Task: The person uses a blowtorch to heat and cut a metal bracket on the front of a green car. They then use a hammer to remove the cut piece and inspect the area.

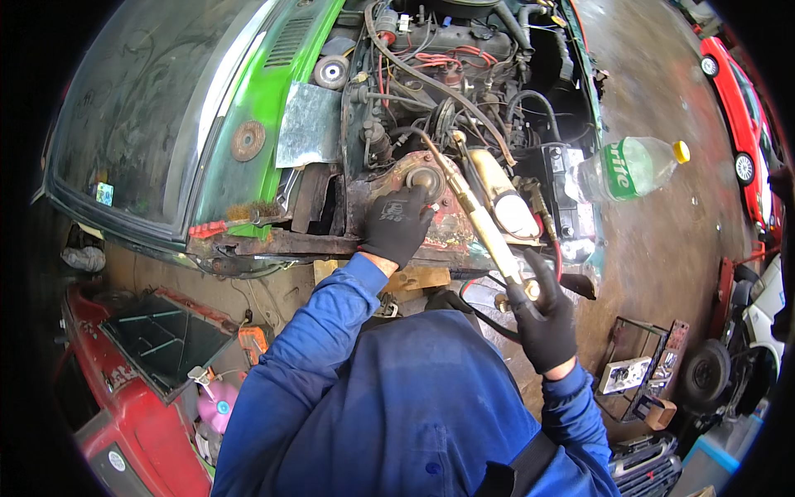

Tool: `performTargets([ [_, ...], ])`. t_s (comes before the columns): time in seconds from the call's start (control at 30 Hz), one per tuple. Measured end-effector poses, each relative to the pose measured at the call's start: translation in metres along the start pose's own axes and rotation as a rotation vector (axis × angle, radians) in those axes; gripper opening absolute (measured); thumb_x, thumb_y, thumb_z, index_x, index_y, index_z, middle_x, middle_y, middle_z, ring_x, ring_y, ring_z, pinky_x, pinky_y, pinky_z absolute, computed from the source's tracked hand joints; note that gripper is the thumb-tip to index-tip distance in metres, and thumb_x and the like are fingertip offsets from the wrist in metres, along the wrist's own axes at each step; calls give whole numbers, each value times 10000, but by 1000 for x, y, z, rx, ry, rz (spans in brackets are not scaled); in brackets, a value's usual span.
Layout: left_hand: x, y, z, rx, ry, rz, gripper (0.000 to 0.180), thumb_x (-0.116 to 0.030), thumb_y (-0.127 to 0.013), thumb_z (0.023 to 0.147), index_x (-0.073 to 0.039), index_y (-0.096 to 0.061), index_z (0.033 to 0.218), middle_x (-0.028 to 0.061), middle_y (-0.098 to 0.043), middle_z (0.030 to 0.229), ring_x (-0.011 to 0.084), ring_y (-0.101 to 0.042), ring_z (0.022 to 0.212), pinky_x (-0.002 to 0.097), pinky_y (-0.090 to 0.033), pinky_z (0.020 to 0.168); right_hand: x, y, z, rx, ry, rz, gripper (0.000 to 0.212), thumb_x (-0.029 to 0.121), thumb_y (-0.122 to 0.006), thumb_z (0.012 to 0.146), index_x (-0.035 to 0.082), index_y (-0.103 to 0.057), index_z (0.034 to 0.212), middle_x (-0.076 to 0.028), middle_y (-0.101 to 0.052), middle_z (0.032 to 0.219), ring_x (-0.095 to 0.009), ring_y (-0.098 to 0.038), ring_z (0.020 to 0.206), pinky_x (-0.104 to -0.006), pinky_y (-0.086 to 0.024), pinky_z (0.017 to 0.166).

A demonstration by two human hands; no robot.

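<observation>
My right hand [542,319], in a black glove, is closed around the rear of a long brass gas torch [476,207], beside its valve knobs. The torch slants up and left over the engine bay, its tip near the round strut mount [424,180]. Dark hoses run from its rear end. My left hand [400,224], also gloved, rests on the rusty strut tower just below that mount. Its fingers are curled, and a small pale thing shows at the fingertips, too small to make out. Beside the torch stands a cream fluid reservoir [497,184].
A clear bottle [633,170] with a yellow cap lies over the battery [571,207]. On the green cowl are a worn disc [248,141], a metal sheet [308,124] and a red-handled wire brush [219,228]. The engine [464,45] fills the far side; red cars flank the bay.
</observation>
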State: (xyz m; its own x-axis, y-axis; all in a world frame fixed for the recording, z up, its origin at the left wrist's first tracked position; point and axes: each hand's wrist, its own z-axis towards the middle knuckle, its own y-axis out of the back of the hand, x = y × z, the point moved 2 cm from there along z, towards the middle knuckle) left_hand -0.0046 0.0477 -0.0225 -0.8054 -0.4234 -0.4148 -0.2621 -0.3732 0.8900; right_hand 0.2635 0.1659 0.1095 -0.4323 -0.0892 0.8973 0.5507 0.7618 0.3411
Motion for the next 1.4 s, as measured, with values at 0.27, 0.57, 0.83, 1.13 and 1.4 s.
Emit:
performTargets([
  [0.27, 3, 2, -12, 102, -93, 73, 572, -277, -778, 940, -14, -597, 1414, 209, -722, 1178, 397, -703, 1056, 527, -556, 914, -30, -37, -30, -82, -130, -3, 554, 178, -743, 1055, -49, -579, 1532, -212, -756, 1333, -215, -723, 1200, -352, -571, 1004],
  [0.57, -2, 47, -26, -61, -78, -151, 320, -179, -708, 896, -57, -677, 1189, 204, -688, 1107, 409, -687, 1043, 517, -551, 901, 12, -55, -49, -61, -23, 224, 512, 64, -646, 1080, -16, -544, 1575, -92, -756, 1200, -89, -689, 942, -264, -549, 797],
  [0.83, -18, 175, -118, 265, 267, -1542, 429, -238, -667, 1040, -23, -562, 1396, 39, -578, 937, 141, -599, 801, 320, -548, 786, 69, -68, -55, 147, 290, 235, 624, 218, -683, 1061, 10, -510, 1624, -121, -722, 1265, -160, -705, 1068, -310, -588, 930],
  [1.13, -22, 219, -179, -285, 542, -1477, 297, -321, -788, 1043, -40, -696, 1022, -14, -605, 687, 90, -559, 589, 287, -466, 582, 122, -138, -53, 561, 495, -122, 784, 304, -826, 987, 143, -477, 1671, -220, -672, 1364, -347, -743, 1152, -425, -603, 962],
  [1.4, -4, 219, -215, -568, 714, -1452, 269, -314, -795, 1051, -75, -673, 1038, -32, -578, 671, 62, -514, 549, 256, -433, 550, 128, -194, -49, 586, 938, -297, 492, 142, -914, 827, 178, -784, 1300, -216, -597, 1460, -415, -644, 1323, -477, -587, 1044],
])
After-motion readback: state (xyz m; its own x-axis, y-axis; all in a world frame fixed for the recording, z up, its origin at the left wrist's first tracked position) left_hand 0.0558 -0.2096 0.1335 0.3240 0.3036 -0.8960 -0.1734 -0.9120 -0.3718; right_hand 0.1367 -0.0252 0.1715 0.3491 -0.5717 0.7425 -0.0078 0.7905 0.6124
